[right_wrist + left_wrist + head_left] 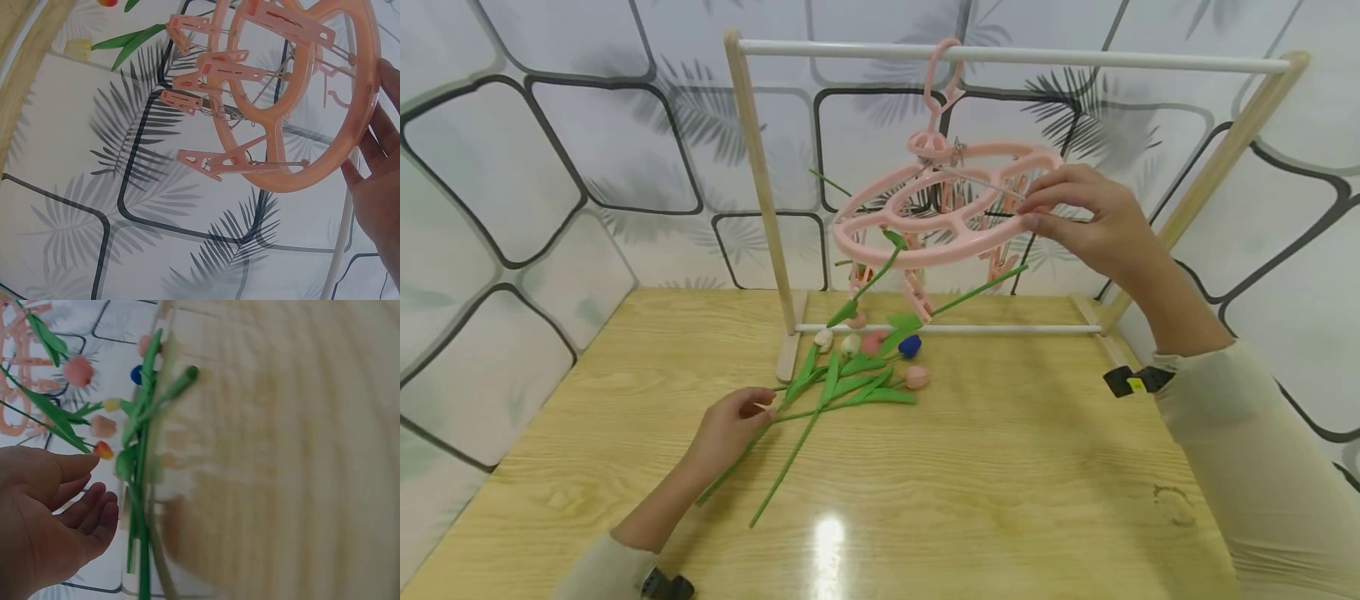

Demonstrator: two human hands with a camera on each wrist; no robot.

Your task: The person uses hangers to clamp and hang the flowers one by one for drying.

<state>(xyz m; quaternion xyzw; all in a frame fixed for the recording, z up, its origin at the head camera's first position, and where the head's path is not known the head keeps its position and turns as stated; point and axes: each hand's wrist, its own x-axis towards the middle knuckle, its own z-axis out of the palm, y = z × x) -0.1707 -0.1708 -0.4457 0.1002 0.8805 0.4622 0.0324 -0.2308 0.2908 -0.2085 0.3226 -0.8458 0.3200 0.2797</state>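
Observation:
A pink round clip hanger (958,246) hangs by its hook from a white rail, its ring tilted and several clothes pegs (231,164) dangling beneath. My right hand (1093,217) pinches the right side of its rim between thumb and fingers. Some artificial tulips hang from the pegs, among them one with a yellow head (79,49). More tulips (842,387) lie in a loose bunch on the table, with white, pink and blue heads. Beside their stems (142,550) is my left hand (730,433), fingers loosely bent and nothing between them.
The rack has wooden side posts (756,183), a white top rail (1075,57) and a low white bar (1022,329). It stands at the back of the wooden table (985,492). Patterned panels (632,167) rise behind and at both sides.

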